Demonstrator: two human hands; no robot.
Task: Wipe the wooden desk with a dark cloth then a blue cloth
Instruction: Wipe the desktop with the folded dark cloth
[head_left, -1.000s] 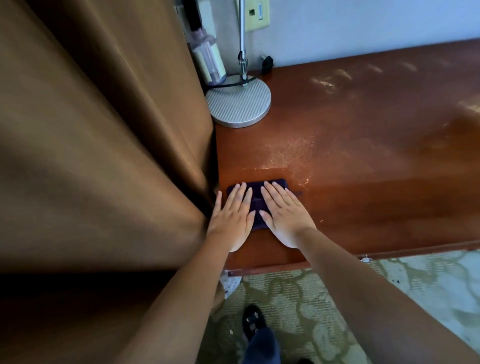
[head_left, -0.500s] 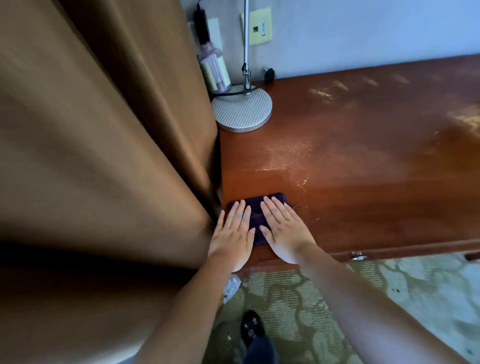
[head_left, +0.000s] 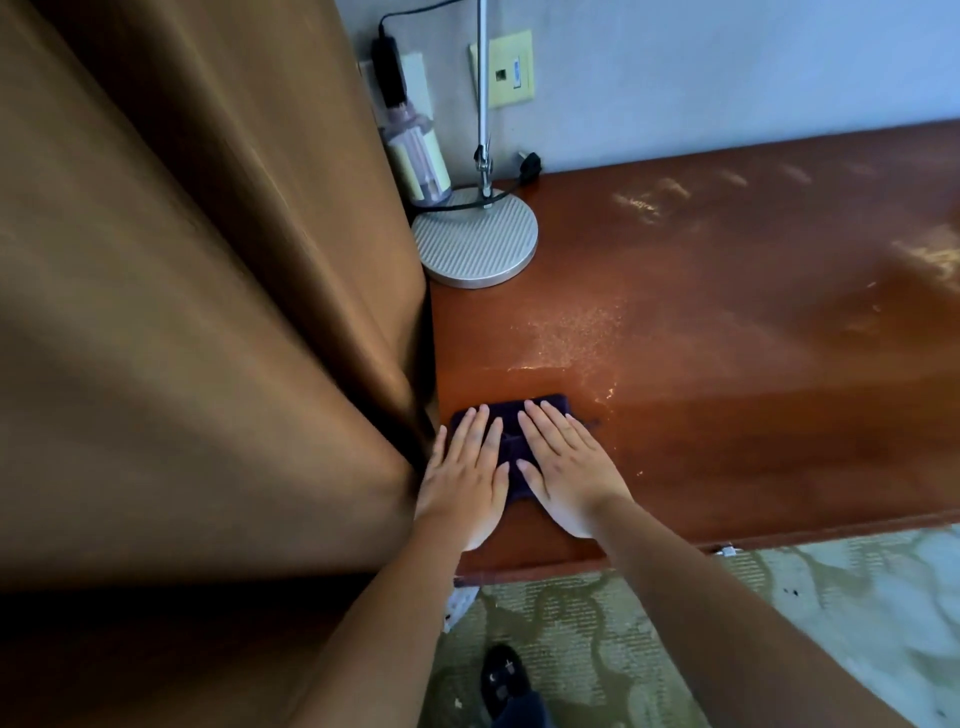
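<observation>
A dark folded cloth (head_left: 511, 447) lies near the front left corner of the reddish wooden desk (head_left: 727, 364). My left hand (head_left: 465, 478) and my right hand (head_left: 566, 467) both press flat on the cloth with straight fingers, side by side. Most of the cloth is hidden under my palms. Dusty, streaky patches show on the desk beyond the cloth and toward the far right. No blue cloth is in view.
A brown curtain (head_left: 208, 312) hangs against the desk's left end. A round lamp base (head_left: 475, 239) with a thin pole, a clear bottle (head_left: 415, 156) and a black cord stand at the back left corner. Patterned carpet (head_left: 779, 597) lies below the front edge.
Both hands with the cloth have stayed at the desk's front left corner, shifting only slightly. The camera has tilted a little, so more wall shows.
</observation>
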